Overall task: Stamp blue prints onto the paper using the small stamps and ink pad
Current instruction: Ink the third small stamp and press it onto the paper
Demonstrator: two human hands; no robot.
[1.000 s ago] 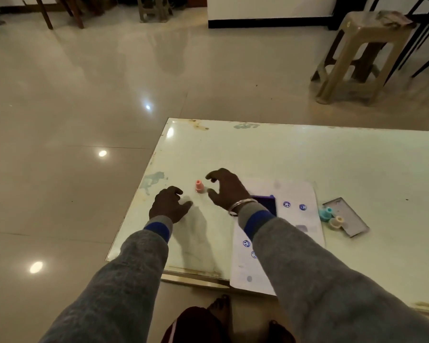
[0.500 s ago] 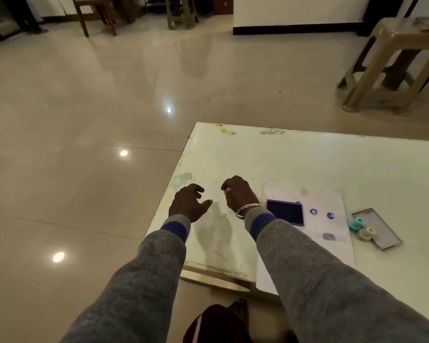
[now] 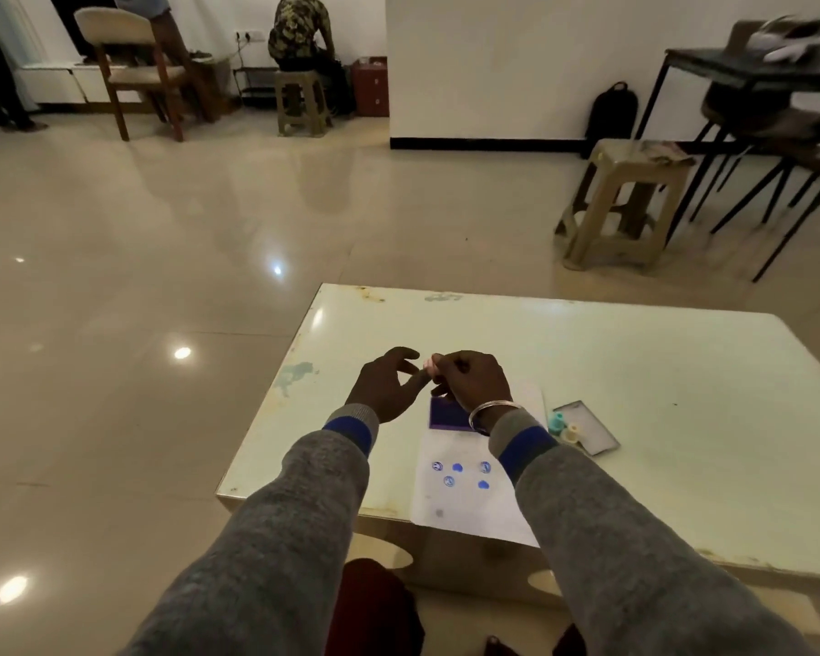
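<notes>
My right hand holds a small pink stamp at its fingertips, raised above the table. Close beside it, my left hand has its fingers apart, and one finger reaches toward the stamp. Just below my right hand lies the dark blue ink pad, partly hidden by my wrist, on the far end of the white paper. Several blue prints mark the paper. A teal stamp and a cream stamp stand to the right of the paper.
The grey ink pad lid lies by the two spare stamps on the pale table. Beyond the table stand a beige plastic stool and a dark table with chairs. A person sits on a stool far back.
My right hand has picked the pink stamp off the table and lifted it. My left hand has come up beside it. The camera has tilted up, showing more of the room.
</notes>
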